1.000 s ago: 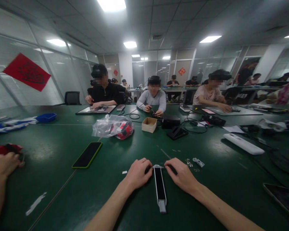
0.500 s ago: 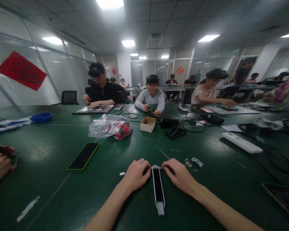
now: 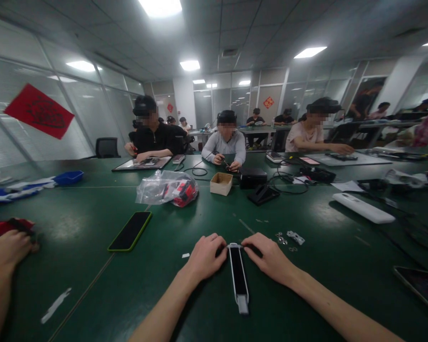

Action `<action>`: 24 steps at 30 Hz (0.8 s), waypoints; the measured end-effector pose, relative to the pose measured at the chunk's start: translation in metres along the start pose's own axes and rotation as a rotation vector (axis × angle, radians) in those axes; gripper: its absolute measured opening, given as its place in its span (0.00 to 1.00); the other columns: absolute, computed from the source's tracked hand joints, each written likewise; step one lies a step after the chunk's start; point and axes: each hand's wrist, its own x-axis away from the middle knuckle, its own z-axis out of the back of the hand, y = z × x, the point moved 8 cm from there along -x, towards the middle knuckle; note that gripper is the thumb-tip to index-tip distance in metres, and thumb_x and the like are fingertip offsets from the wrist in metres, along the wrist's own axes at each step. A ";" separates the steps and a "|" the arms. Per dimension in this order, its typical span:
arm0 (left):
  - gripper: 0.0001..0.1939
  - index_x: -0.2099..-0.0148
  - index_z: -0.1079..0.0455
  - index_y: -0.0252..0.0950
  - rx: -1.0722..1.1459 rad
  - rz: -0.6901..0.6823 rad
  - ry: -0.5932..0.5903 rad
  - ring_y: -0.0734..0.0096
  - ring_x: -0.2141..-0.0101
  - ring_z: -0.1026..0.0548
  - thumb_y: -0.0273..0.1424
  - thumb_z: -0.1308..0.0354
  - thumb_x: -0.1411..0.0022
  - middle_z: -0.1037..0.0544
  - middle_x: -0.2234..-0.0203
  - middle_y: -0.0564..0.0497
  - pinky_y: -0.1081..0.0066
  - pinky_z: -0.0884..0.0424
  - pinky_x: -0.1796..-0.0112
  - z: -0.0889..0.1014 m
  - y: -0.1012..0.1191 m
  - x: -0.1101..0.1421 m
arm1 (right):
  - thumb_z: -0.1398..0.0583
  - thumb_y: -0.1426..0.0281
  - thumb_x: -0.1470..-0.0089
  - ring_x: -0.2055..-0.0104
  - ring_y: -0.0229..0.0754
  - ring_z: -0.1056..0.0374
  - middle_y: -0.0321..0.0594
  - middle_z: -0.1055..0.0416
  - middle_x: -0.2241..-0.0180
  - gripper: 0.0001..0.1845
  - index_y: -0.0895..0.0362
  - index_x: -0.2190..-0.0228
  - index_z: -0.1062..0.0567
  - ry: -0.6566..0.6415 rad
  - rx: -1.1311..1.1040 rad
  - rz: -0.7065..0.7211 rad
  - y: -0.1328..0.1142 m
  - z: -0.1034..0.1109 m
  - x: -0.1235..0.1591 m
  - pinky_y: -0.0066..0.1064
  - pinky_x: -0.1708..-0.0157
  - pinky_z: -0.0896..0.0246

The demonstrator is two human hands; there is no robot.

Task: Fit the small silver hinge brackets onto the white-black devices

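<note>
A long, narrow white-framed device (image 3: 239, 275) with a black face lies on the green table in front of me, a pale tab (image 3: 243, 305) sticking out of its near end. At its far end my left hand (image 3: 207, 256) pinches the left tip of a thin crosspiece. My right hand (image 3: 269, 259) does the same on the right tip, thumb and forefinger together. The fingertips cover the tips of the crosspiece. Right of my right hand lie several small metal rings (image 3: 281, 239) and a little grey metal bracket (image 3: 295, 237).
A green-edged phone (image 3: 130, 231), a clear bag (image 3: 167, 188) with red items and an open small box (image 3: 221, 183) lie beyond my hands. A white oblong case (image 3: 363, 208) is at right. At left a co-worker's hand (image 3: 12, 249) holds something red. Other people sit opposite.
The view has turned slightly left, so the table things appear a little further right. My hands keep their pinch at the far end of the device.
</note>
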 end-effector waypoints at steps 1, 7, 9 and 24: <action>0.06 0.63 0.33 0.38 -0.003 0.003 0.001 0.70 0.66 0.30 0.31 0.51 0.37 0.27 0.67 0.51 0.70 0.37 0.64 0.000 0.000 0.000 | 0.46 0.72 0.43 0.60 0.42 0.32 0.41 0.27 0.63 0.09 0.56 0.62 0.26 0.004 0.001 0.004 0.000 0.000 0.000 0.36 0.59 0.34; 0.06 0.63 0.33 0.38 0.005 -0.007 -0.002 0.70 0.66 0.30 0.31 0.51 0.37 0.27 0.67 0.52 0.70 0.37 0.64 0.000 0.002 0.000 | 0.45 0.71 0.43 0.59 0.41 0.32 0.42 0.28 0.62 0.10 0.56 0.60 0.27 -0.008 0.000 -0.007 0.000 -0.001 0.000 0.36 0.59 0.34; 0.06 0.62 0.33 0.38 0.003 -0.004 -0.005 0.70 0.66 0.30 0.31 0.51 0.37 0.27 0.66 0.51 0.70 0.37 0.64 0.000 0.001 0.000 | 0.45 0.72 0.43 0.59 0.41 0.32 0.41 0.27 0.62 0.10 0.56 0.60 0.27 -0.021 0.001 0.002 -0.001 -0.002 -0.001 0.36 0.58 0.34; 0.06 0.63 0.33 0.38 -0.005 0.000 -0.008 0.70 0.66 0.30 0.30 0.51 0.37 0.28 0.67 0.51 0.71 0.38 0.64 0.002 0.002 0.001 | 0.43 0.73 0.45 0.57 0.43 0.33 0.42 0.28 0.61 0.10 0.57 0.60 0.28 -0.008 0.027 0.010 -0.003 0.000 -0.002 0.38 0.56 0.34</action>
